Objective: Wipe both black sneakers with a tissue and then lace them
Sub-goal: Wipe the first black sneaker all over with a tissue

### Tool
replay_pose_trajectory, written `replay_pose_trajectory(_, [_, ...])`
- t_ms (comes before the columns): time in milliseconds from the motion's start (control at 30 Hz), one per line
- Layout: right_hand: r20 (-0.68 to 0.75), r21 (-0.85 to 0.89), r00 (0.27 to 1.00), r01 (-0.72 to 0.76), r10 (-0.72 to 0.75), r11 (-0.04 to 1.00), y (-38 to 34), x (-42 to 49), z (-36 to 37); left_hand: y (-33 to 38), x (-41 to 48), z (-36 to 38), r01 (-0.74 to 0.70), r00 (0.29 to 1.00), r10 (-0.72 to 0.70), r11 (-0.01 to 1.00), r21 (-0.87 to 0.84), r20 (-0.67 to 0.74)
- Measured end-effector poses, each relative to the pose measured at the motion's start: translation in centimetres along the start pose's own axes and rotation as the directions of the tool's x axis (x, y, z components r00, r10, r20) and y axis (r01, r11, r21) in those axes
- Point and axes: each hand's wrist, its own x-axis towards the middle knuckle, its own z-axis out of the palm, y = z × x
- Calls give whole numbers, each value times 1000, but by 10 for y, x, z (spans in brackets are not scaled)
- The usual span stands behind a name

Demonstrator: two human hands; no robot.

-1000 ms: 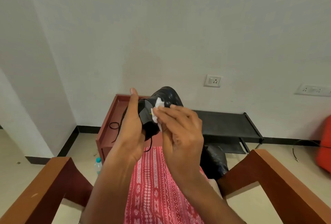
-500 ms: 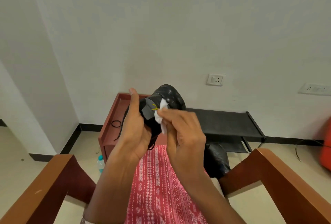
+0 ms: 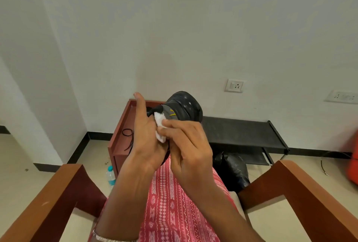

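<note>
Tissue shifted left, white wall, tiled floor

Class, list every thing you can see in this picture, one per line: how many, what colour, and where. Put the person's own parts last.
sneaker: one, black, held up in front of the wall
tissue: one, white, pressed on the sneaker
lace: one, black, on the red-brown table
table: one, red-brown, at the wall
rack: one, black, right of the table
bag: one, black, on the floor
bottle: one, clear with blue cap, on the floor
sockets: two, white, on the wall
armrests: two, brown, either side
left hand: holds the sneaker
right hand: pinches the tissue
</note>
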Motion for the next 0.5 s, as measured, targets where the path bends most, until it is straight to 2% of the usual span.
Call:
replay_pose_trajectory(133, [56, -38, 997, -49, 51, 998, 16, -27, -8, -3, 2, -5, -57, 998, 59, 994, 97, -20])
replay_pose_trajectory(233, [41, -32, 998, -49, 50, 998, 14, -23, -16, -4, 6, -6, -75, 996, 81, 990, 123, -46])
replay_pose_trajectory(367, [18, 42, 999, 26, -26, 999, -1, -2, -9, -4, 4, -4, -47, 999, 47, 998, 46, -10])
replay_pose_trajectory(500, [-27, -83, 999, 20, -22, 996, -8, 12, 4, -8, 5, -7, -52, 999, 52, 998, 28, 2])
